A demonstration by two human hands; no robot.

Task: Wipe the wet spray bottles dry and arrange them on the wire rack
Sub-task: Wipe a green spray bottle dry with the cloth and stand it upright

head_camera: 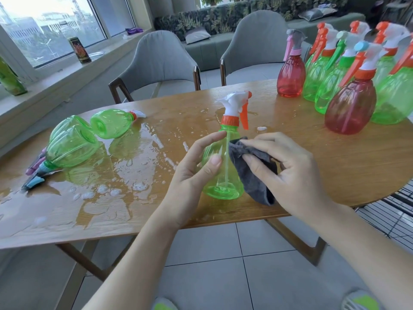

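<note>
Holding a green spray bottle (220,173) upright near the front edge of the wooden table (335,166), my left hand (196,173) curls round its body, thumb on the near side and fingers reaching up toward the orange collar. My right hand (288,168) pinches a grey cloth (252,173) and presses it against the bottle's right side; the cloth hangs down past the bottle's base.

I see a large wet patch (107,175) spread over the left half of the table, with foam and droplets. In that puddle lie several green bottles on their sides (73,144), their trigger heads pointing different ways; how many are in the nearer heap I cannot tell.

Standing well apart on the dry right end is a cluster of upright bottles: a red bottle with a pink trigger (291,72), a red bottle with a blue nozzle (349,104) nearer me, and several green bottles with orange triggers (324,86) behind them.

The black wire rack (393,218) shows at the right edge, below the tabletop.
</note>
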